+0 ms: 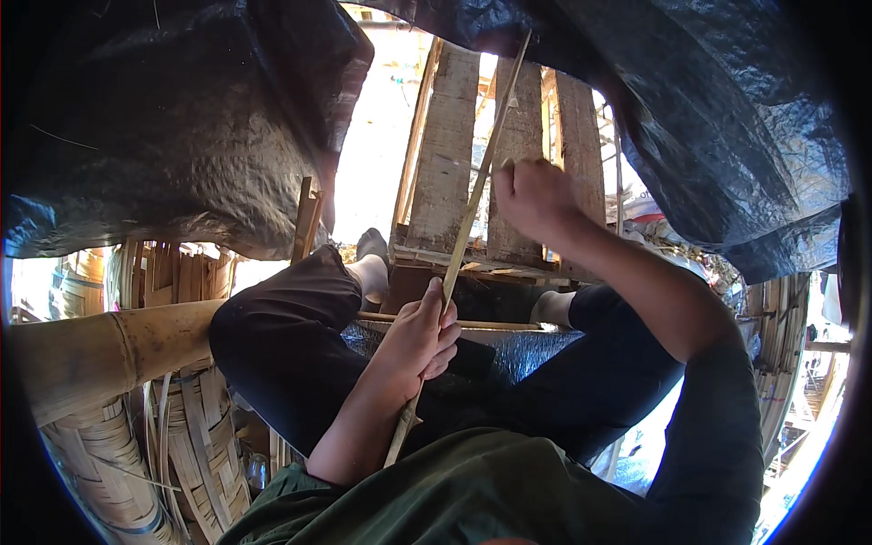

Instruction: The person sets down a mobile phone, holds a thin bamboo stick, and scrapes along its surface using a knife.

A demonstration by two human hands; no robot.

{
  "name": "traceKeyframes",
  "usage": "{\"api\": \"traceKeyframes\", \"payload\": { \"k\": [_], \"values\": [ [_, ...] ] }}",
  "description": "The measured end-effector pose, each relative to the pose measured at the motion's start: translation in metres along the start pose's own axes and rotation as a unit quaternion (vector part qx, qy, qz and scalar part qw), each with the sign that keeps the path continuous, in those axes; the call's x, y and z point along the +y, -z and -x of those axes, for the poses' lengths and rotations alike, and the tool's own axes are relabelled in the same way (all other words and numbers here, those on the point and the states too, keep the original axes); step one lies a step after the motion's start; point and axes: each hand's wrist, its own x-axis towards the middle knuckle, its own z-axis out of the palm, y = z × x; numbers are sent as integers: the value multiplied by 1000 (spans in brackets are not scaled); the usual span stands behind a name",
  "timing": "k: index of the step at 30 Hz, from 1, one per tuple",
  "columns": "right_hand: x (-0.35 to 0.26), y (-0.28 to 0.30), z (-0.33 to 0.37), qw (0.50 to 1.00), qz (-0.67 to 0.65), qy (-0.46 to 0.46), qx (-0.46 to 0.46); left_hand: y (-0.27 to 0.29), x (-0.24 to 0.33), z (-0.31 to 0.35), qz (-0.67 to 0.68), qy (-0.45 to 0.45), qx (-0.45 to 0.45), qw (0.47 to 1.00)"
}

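Note:
A long, pale bamboo strip [465, 227] runs at a slant from my lap up toward the dark sheeting. My left hand [418, 341] is wrapped round its lower part, the thumb lying along it. Below that hand, the strip's splintered lower end rests against my clothing. My right hand [536, 195] is a closed fist beside the strip's upper half, on its right. A thin, faint line crosses the strip at that fist, perhaps a narrow blade. What the fist holds is too unclear to name.
A wooden slatted frame [442, 145] stands in front of my feet. Black plastic sheeting [182, 136] hangs on both sides overhead. A thick bamboo pole [118, 354] reaches my left knee, above woven bamboo baskets [195, 436]. Silvery material [536, 354] lies between my legs.

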Motion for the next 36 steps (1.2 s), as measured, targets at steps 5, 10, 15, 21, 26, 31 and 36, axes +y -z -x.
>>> {"api": "traceKeyframes", "payload": {
  "k": [5, 10, 15, 21, 26, 31, 36],
  "values": [
    [-38, 0, 54, 986, -81, 119, -82, 3, 3, 5, 16, 2, -17, 1000],
    [19, -2, -3, 999, -39, -23, -18, 1, 3, 5, 20, 9, -35, 999],
    [-20, 2, 26, 990, -110, -29, -77, 5, 5, 13, 21, 6, -28, 999],
    [25, -7, -2, 998, -23, 13, 63, -7, 2, 13, 7, 9, -15, 1000],
    [-19, 6, 29, 994, -33, 48, -88, 0, 2, 14, 6, -7, -3, 1000],
    [18, -1, 1, 999, -16, 31, -15, -7, 1, 17, 9, 2, -26, 1000],
    [4, 8, 17, 999, 13, 16, -39, -4, 0, 16, 9, 2, -14, 1000]
  ]
}}
